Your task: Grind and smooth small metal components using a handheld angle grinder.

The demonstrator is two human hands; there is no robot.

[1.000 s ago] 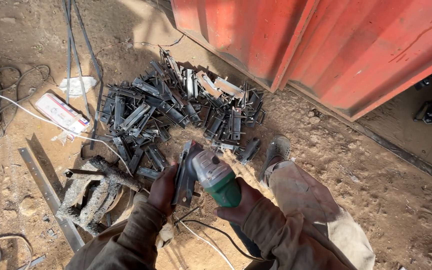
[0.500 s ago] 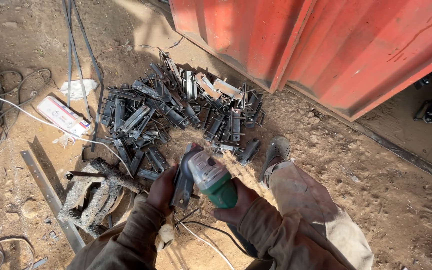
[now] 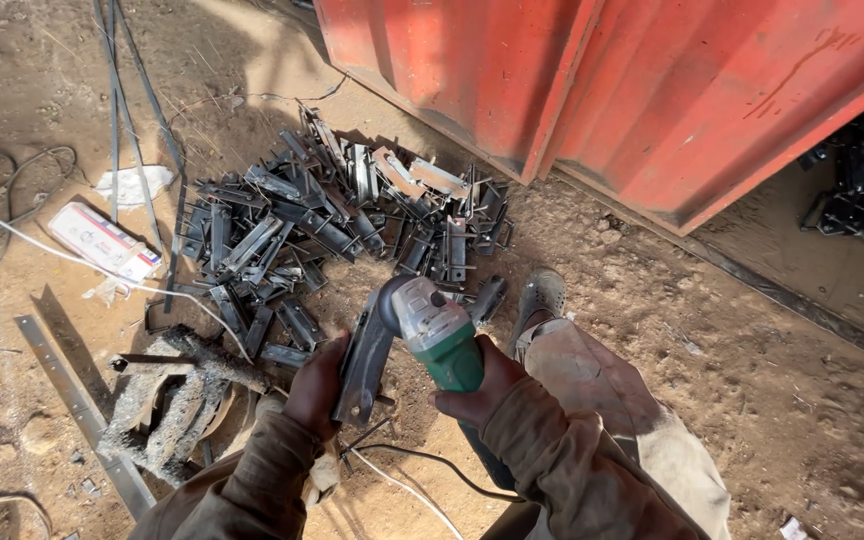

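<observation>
Here, my left hand (image 3: 314, 388) is clamped around the lower part of a dark metal bracket (image 3: 364, 362), fingers wrapped tight, holding it tilted so its upper end leans away from me. My right hand (image 3: 479, 385) is closed on the green body of an angle grinder (image 3: 435, 330), and the grinder's grey head and guard sit against the upper end of the bracket, just beyond my knuckles. A thin black cord (image 3: 422, 462) trails from under my hands back toward me across the dirt.

Just right of my right hand is my knee in dusty trousers, and past it my shoe (image 3: 540, 296) planted on the ground. To the left of my left hand lies a crusted, welded metal stand (image 3: 177, 390), with a flat steel bar (image 3: 77, 410) lying diagonally beyond it.

Straight ahead of the grinder, a heap of similar dark brackets (image 3: 332, 225) spreads over the sandy ground. Farther left of that heap lie a flat red-and-white box (image 3: 102, 243), a white rag (image 3: 130, 185), a white cable (image 3: 72, 258) and a few long thin rods (image 3: 137, 90).

Farthest off, beyond and right of the heap, stands a red corrugated metal container (image 3: 632, 90), with more dark metal pieces (image 3: 857, 180) stacked in the shade at its far right.
</observation>
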